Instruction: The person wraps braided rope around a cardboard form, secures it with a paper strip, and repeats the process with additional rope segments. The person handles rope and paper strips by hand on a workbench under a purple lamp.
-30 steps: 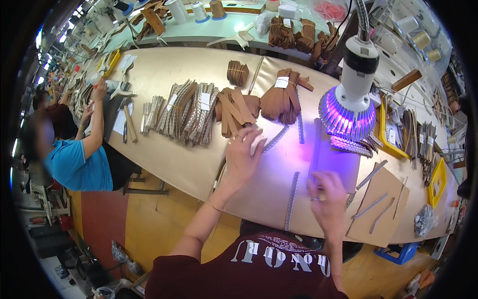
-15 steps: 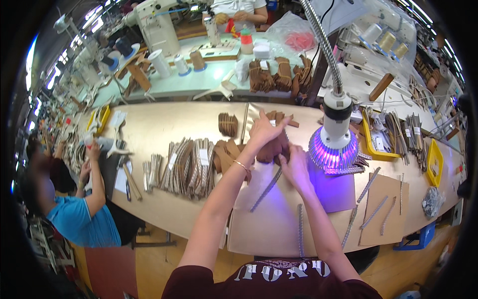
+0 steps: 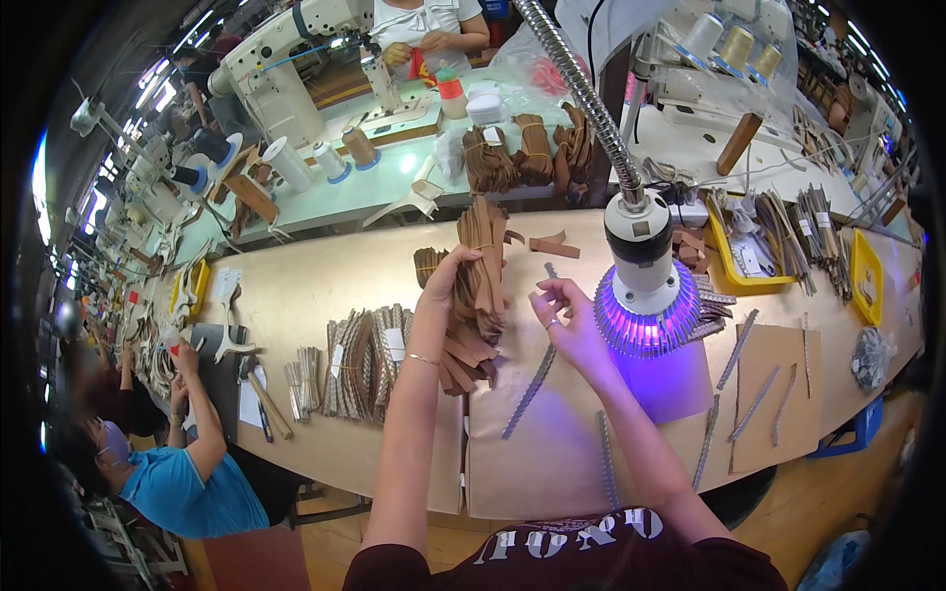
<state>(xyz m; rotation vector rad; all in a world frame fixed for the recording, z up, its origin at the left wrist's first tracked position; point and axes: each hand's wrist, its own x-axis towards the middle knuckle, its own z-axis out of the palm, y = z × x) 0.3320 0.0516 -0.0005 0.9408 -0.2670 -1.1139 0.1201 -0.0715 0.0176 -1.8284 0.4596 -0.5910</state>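
Observation:
My left hand (image 3: 440, 284) grips a thick stack of brown leather pieces (image 3: 481, 264) and holds it upright above the long workbench (image 3: 315, 276). My right hand (image 3: 565, 317) hovers just to its right with the fingers apart and nothing in them. More brown pieces (image 3: 463, 357) lie on the bench under the stack. A long perforated strip (image 3: 529, 391) lies below my right hand. A lamp head glowing purple (image 3: 647, 317) hangs on a flexible neck right beside my right hand.
Bundles of strips (image 3: 360, 360) and a hammer (image 3: 258, 389) lie left on the bench. A person in a blue shirt (image 3: 187, 483) sits at the left end. Yellow trays (image 3: 741, 258) stand at right. Sewing machines (image 3: 286, 59) and another person (image 3: 424, 25) are behind.
Both hands have moved up and away from the near edge to the leather pile. My left hand has taken hold of the stack and raised it; the view has tilted toward the far benches.

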